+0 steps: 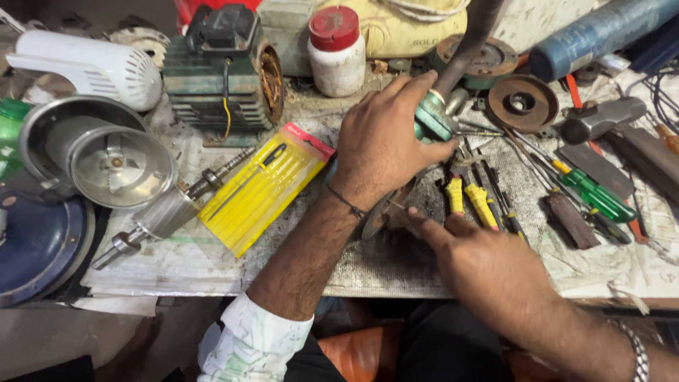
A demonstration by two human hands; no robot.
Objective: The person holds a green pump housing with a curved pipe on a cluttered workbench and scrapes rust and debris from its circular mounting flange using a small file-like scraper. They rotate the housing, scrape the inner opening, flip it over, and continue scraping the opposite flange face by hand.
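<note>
Both hands work just right of the yellow screwdriver pack (263, 185): left hand (382, 145) closes around the green tool body (433, 120); right hand (488, 265), fingers extended, touches the disc (385, 209) beneath. Brace firmly, steadying the disc squarely.

left hand (385, 145) hides green tool's (433, 120) body

Left hand (385, 145) on green tool (433, 120)

Bowl (117, 159): polished glossy metal. Pack (263, 185): glossy yellow plastic. Pliers (470, 198): matt yellow plastic grips. Bench (396, 258): rough, grimy.
</note>
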